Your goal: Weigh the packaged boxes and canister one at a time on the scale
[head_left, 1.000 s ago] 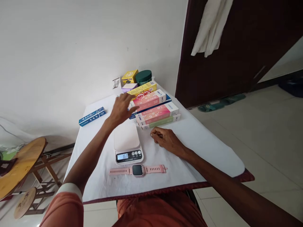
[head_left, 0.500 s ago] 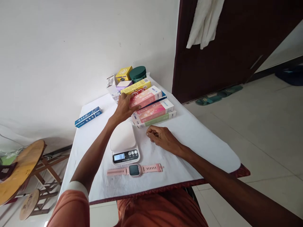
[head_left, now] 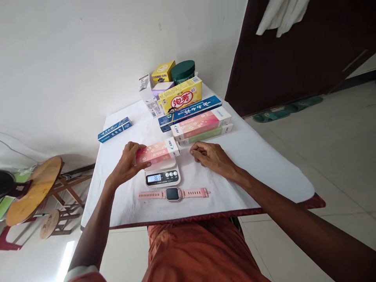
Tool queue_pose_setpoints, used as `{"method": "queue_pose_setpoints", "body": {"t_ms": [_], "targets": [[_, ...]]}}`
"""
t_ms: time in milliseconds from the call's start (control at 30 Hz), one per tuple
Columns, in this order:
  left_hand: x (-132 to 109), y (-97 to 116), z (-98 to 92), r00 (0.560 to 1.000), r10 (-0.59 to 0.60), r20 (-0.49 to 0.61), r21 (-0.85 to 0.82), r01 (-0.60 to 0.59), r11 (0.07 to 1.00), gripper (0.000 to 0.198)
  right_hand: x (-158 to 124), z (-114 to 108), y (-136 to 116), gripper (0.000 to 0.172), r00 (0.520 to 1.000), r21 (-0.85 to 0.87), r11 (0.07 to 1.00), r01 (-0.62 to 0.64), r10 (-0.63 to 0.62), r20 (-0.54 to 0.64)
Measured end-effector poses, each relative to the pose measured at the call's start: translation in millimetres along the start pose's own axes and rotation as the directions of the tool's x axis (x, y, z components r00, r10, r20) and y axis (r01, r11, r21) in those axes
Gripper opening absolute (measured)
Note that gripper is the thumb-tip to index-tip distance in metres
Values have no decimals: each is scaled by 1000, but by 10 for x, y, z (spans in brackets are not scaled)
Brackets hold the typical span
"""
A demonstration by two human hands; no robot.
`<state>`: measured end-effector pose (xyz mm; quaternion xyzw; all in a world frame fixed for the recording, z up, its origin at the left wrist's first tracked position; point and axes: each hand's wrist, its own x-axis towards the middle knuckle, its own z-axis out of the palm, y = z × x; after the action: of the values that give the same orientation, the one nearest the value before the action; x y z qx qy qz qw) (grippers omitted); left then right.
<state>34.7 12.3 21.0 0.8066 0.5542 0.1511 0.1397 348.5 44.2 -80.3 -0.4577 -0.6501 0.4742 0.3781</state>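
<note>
A pink toothpaste-style box (head_left: pixel 158 152) is gripped at its left end by my left hand (head_left: pixel 129 162), thumb in front and fingers behind. It is over the white digital kitchen scale (head_left: pixel 163 178), hiding most of the weighing plate; whether it touches the plate I cannot tell. The display appears to read 363. In front of the scale lies a smartwatch (head_left: pixel 173 194) with a pink strap. My right hand (head_left: pixel 210 156) rests on the cloth right of the scale, fingers curled, with nothing visible in them. Just behind it are a green box (head_left: pixel 207 134) and another pink box (head_left: pixel 202 123).
Farther back stand a blue toothpaste box (head_left: pixel 190 113), a yellow snack box (head_left: pixel 182 96), a green-lidded jar (head_left: pixel 182 71) and a yellow carton (head_left: pixel 163 71). Another blue box (head_left: pixel 115 130) lies at the table's left. A wall borders the back; a wooden stool (head_left: pixel 50 224) stands left.
My left hand has brought the pink box from the row at the back toward me, over the scale. The blue toothpaste box behind is now uncovered. My right hand stays curled on the cloth.
</note>
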Motion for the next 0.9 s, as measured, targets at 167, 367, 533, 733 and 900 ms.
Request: {"method": "queue_pose_setpoints", "body": {"t_ms": [167, 367, 533, 733, 900], "targets": [[-18, -56, 115, 999, -21, 44, 4, 21, 1000, 49, -20, 6, -31, 25, 999, -7, 999, -42, 42, -5], [9, -77, 35, 999, 26, 42, 74, -29, 997, 75, -25, 6, -34, 27, 999, 0, 999, -52, 52, -2], [51, -14, 84, 998, 20, 65, 128, -28, 991, 65, -26, 1, -26, 29, 999, -20, 999, -50, 50, 5], [-31, -42, 40, 997, -21, 74, 142, 11, 990, 45, -23, 1, 7, 34, 999, -38, 999, -37, 37, 5], [-56, -533, -453, 989, -102, -103, 130, 115, 985, 45, -19, 4, 23, 31, 999, -44, 999, -30, 31, 8]]}}
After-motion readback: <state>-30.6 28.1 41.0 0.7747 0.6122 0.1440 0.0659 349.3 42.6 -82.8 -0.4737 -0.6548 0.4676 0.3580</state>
